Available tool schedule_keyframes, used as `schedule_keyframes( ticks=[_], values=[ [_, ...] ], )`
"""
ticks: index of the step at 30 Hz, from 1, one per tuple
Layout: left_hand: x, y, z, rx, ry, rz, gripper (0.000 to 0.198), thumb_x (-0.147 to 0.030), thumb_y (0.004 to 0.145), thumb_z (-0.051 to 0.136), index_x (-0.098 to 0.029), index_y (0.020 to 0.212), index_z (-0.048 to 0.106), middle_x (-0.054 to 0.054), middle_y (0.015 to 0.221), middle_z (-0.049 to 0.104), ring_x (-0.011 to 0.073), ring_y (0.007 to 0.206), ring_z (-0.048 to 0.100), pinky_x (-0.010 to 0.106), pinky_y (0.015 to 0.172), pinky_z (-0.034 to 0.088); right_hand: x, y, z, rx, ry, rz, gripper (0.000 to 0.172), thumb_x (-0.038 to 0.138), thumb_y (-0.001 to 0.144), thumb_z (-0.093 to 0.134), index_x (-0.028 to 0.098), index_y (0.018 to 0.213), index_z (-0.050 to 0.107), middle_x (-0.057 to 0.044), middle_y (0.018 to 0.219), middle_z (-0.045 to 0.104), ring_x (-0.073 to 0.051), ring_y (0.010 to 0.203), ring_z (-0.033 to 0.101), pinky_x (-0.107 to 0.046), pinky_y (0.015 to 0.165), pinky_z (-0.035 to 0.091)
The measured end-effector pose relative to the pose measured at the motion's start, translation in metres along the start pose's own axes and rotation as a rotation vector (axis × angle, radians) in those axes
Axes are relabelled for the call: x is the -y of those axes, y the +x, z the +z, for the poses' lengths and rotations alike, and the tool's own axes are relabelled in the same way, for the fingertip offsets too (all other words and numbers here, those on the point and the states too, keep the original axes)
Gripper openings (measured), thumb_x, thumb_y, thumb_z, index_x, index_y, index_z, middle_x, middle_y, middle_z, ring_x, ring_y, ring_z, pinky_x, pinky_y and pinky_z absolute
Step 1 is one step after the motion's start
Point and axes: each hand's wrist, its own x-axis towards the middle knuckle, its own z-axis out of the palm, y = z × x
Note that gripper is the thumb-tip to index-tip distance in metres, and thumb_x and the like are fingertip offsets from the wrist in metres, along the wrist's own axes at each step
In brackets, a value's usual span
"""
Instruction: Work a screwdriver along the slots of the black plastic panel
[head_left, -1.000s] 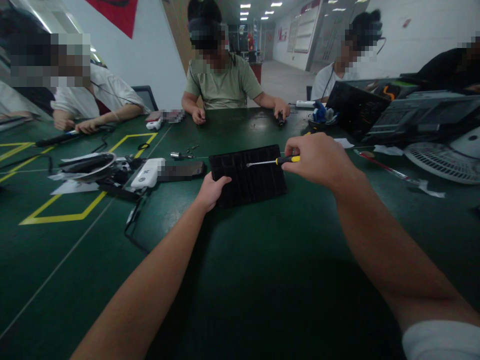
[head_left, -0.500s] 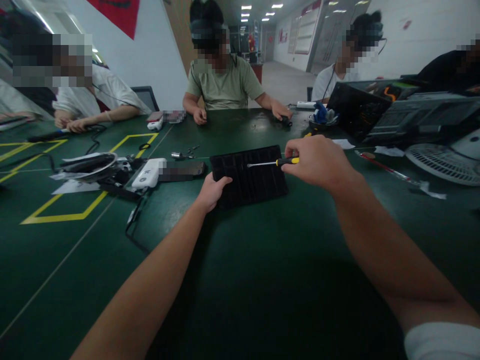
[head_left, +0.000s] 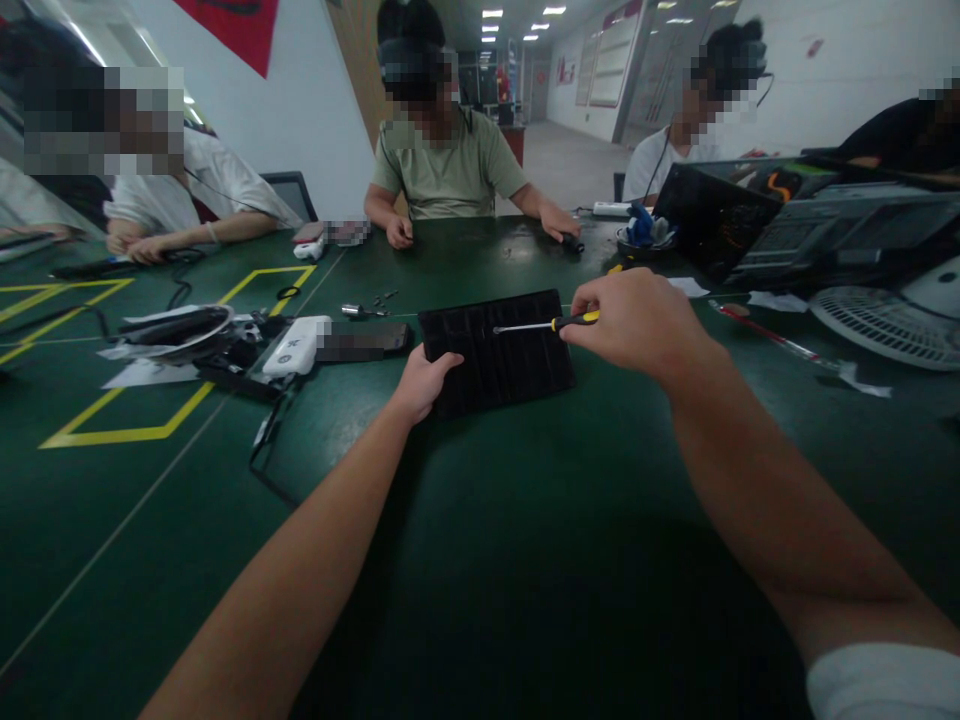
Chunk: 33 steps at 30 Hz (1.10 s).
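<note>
My left hand grips the left edge of a flat black panel with raised ribs, its thumb lying on top and its other fingers hidden beneath. The panel is slightly tilted over the green table. In my right hand is a screwdriver with a yellow and black handle. Its metal shaft points left across the panel, and the tip is near the panel's middle; whether it touches the surface I cannot tell.
Left of the panel lie a dark phone-like device, a white device with a cable, and small metal parts. A white fan and a computer case stand at right. Opposite sits a co-worker; others sit on both sides.
</note>
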Motion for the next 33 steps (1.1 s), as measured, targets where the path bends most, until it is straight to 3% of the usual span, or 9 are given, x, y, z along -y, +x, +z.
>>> schedule_keyframes(
  ticks=[17, 33],
  values=[
    [0.0032, 0.0021, -0.0014, 0.002, 0.009, 0.019, 0.041, -0.03, 0.066, 0.086, -0.021, 0.103, 0.072, 0.006, 0.1, 0.079, 0.0316, 0.104, 0.08, 0.054, 0.106, 0.065, -0.0004, 0.0003, 0.001, 0.003, 0.009, 0.023, 0.033, 0.052, 0.095, 0.075, 0.027, 0.109, 0.092, -0.015, 0.102, 0.084, -0.037, 0.097, 0.075, -0.044, 0.076, 0.053],
    [0.0028, 0.002, -0.0022, 0.009, 0.006, 0.016, 0.043, -0.03, 0.065, 0.087, -0.021, 0.105, 0.073, 0.006, 0.102, 0.081, 0.0337, 0.109, 0.08, 0.055, 0.108, 0.065, 0.0011, 0.0003, 0.0011, 0.106, -0.048, -0.001, 0.043, 0.055, 0.104, 0.061, 0.022, 0.103, 0.087, -0.018, 0.101, 0.084, -0.037, 0.094, 0.075, -0.045, 0.074, 0.051]
  ],
)
